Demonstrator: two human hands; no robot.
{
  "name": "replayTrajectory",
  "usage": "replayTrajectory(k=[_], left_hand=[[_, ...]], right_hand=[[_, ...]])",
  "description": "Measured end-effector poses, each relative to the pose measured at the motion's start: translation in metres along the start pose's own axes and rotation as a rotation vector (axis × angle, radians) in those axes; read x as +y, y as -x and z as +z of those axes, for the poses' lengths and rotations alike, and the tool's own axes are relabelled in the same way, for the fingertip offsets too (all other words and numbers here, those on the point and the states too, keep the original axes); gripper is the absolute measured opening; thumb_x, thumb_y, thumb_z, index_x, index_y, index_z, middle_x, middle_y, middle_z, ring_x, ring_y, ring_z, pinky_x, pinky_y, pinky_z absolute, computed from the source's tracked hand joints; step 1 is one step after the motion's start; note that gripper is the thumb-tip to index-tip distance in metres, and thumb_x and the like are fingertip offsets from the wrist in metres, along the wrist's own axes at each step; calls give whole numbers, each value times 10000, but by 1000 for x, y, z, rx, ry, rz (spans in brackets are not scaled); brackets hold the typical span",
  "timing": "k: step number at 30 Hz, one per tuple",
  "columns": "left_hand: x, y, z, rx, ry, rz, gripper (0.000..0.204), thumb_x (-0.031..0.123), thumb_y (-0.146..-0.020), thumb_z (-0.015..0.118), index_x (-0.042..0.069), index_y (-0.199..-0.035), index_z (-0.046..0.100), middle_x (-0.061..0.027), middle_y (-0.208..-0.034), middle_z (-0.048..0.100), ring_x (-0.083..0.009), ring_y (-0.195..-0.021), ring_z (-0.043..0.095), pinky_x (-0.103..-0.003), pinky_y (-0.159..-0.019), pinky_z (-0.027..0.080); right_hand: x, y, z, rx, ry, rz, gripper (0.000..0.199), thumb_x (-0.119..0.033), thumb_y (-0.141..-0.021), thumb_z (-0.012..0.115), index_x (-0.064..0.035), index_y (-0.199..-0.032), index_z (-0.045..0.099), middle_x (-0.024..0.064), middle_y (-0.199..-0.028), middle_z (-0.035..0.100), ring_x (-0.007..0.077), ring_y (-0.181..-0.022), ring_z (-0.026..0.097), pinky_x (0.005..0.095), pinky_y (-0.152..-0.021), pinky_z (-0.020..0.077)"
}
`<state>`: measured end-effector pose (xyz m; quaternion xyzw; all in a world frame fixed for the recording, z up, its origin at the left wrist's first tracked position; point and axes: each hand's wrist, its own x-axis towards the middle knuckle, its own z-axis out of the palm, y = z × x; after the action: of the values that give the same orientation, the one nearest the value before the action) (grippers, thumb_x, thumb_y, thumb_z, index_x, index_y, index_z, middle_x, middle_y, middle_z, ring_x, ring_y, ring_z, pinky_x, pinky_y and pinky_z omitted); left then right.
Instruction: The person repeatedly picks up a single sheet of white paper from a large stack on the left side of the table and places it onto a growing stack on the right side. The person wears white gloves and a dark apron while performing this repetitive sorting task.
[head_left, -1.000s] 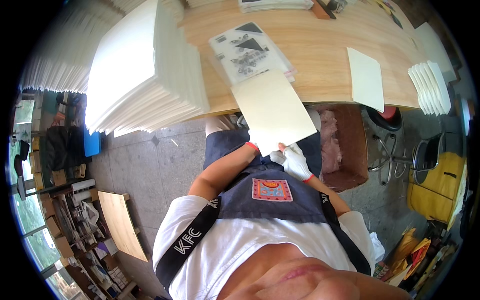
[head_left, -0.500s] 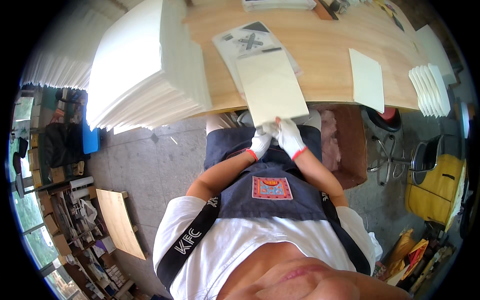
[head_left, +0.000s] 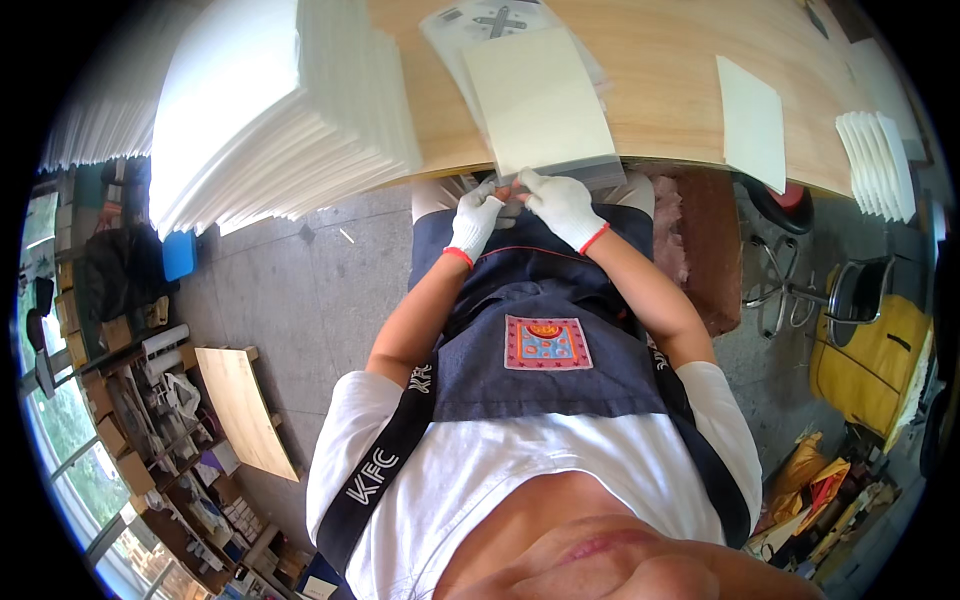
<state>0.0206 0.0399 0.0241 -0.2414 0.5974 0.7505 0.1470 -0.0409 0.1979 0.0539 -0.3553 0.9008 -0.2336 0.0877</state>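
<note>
The surface (head_left: pixel 665 105) across the upper frame is carrying a cream board (head_left: pixel 540 105), lying just above the left hand (head_left: pixel 474 222) and right hand (head_left: pixel 563 209); fingers are bunching narrowly, grip unclear.

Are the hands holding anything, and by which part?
White-gloved left hand and right hand meet at the near left corner of the translucent grey plastic strip edging the cream rectangular board; a pinch cannot be confirmed.
</note>
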Motion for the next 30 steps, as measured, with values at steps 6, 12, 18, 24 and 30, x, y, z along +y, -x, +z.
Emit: replayTrajectory(k=[6, 12, 18, 24, 30], left_hand=[[-1, -8, -11, 0, 26, -63, 274, 225, -906, 467, -18, -997, 555, -100, -873, 628, -164, -731, 619, -258, -616, 512], [-11, 8, -21, 58, -54, 53, 205, 162, -875, 512, -25, -943, 561, -99, -810, 627, -164, -689, 618, -253, -597, 512], [-11, -10, -30, 413, -1039, 1196, 207, 61, -643, 702, 88, -815, 590, -65, -906, 612, -238, -666, 588, -319, -553, 478], [8, -13, -22, 218, -1205, 1303, 198, 133, -588, 731, 120, -718, 582, -23, -869, 605, -215, -659, 557, -327, -534, 465], [-13, -30, -18, 484, -538, 826, 164, 55, -717, 673, 44, -723, 509, -66, -674, 523, -213, -618, 518, -305, -577, 415]], right_hand=[[-11, -7, 2, -169, 61, -36, 143, -201, -816, 470, -89, -904, 488, 94, -730, 635, 274, -645, 623, 382, -526, 477], [121, 87, -47, 640, -727, 594, 163, -113, -826, 447, 8, -831, 556, 89, -717, 581, 206, -586, 562, 293, -516, 456], [199, 198, -2, -450, 305, 747, 337, -182, -781, 537, -49, -1090, 526, 229, -992, 595, 366, -894, 591, 452, -793, 458], [70, 66, -59, 440, 288, -115, 273, -177, -698, 644, -123, -953, 559, 81, -962, 589, 265, -923, 550, 376, -749, 442], [83, 37, -4, 504, -420, 362, 140, -186, -758, 622, -70, -765, 543, 95, -792, 581, 261, -735, 556, 330, -658, 437]])
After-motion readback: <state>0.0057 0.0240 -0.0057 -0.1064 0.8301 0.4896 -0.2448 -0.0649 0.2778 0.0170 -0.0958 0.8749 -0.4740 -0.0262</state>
